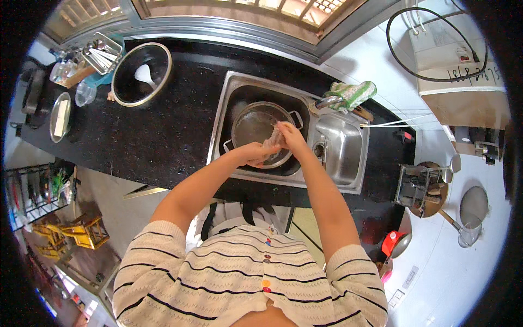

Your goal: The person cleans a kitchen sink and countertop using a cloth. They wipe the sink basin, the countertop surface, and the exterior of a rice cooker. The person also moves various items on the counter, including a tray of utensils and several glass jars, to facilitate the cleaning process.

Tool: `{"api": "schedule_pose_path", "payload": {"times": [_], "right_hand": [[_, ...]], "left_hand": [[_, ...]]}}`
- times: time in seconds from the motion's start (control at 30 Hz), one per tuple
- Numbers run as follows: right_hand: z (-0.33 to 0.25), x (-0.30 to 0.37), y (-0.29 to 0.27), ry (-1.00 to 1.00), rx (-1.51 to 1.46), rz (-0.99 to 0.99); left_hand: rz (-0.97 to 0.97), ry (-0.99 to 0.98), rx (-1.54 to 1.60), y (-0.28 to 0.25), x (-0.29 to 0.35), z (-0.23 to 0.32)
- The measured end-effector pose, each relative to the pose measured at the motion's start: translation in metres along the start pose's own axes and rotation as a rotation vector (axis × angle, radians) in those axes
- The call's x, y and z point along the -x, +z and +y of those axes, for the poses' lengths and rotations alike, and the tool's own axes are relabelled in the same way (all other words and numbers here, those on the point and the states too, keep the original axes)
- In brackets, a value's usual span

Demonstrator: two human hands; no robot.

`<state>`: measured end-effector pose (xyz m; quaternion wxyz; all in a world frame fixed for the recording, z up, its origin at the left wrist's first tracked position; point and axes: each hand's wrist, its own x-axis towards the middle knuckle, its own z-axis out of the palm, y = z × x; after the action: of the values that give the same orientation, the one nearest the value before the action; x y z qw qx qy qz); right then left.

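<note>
A round metal pot (237, 126) with two side handles sits in the larger basin of the steel sink (218, 117), and its inside looks dark and wet. Over its near right part, my left hand (256, 155) and my right hand (292, 137) come together. Between them is a small crumpled, pale, see-through thing (271, 141), which could be thin plastic or wet cloth. The fingers of both hands are closed on it, partly hiding it. The faucet (328, 102) is at the back right of the pot, with a green and white cloth (354, 95) over it.
On the black counter (185, 125) at left stand a large dark bowl (124, 82) holding a white scoop, a metal dish (66, 122) with a pale block, and a tray of utensils (101, 53). To the right are a small basin (346, 144) and a wire rack (417, 185).
</note>
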<state>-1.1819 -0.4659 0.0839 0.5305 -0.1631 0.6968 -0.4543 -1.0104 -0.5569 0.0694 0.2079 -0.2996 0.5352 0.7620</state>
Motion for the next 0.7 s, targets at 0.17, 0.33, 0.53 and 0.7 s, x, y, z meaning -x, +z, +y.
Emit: {"api": "schedule_pose_path", "payload": {"times": [0.17,0.33,0.53,0.7], "right_hand": [[0.016,0.032,-0.002,0.084,0.012,0.1],[-0.02,0.075,0.019,0.0,-0.569,-0.053],[-0.033,0.091,0.014,-0.369,-0.228,-0.162],[-0.03,0.101,0.02,-0.548,0.386,-0.036]], "left_hand": [[0.326,0.101,-0.194,0.0,0.04,0.028],[0.607,0.415,-0.897,0.023,0.085,0.058],[0.196,0.375,0.402,-0.014,0.087,0.049],[0.36,0.601,0.299,-0.019,0.086,0.067]]}}
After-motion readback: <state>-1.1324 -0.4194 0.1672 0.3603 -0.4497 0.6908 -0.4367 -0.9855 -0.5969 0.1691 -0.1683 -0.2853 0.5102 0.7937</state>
